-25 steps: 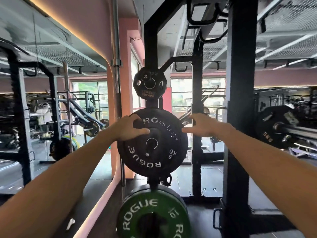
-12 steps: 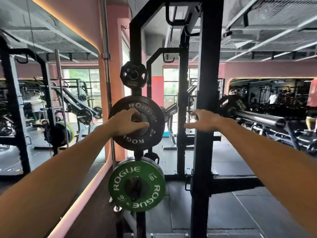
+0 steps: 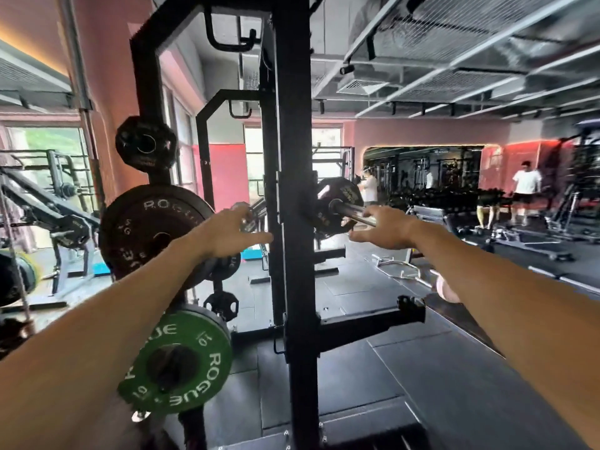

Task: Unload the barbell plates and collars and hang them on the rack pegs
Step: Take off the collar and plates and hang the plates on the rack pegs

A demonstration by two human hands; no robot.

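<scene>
With our left hand (image 3: pixel 232 233) and right hand (image 3: pixel 386 230) both released, reaching at two o'clock for the barbell's plate (image 3: pixel 337 206), we could clip the rack upright (image 3: pixel 297 254).

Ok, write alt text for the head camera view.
Both bare hands, left hand and right hand, reach open past a black rack upright toward a barbell sleeve carrying a black plate. Left, a black Rogue plate hangs above a green Rogue plate.

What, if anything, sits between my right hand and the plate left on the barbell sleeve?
Nothing visible blocks it. The right hand is open beside the chrome barbell sleeve, and the black plate sits further along that sleeve with bare metal between. The rack upright stands to the hand's left, off that line.
</scene>
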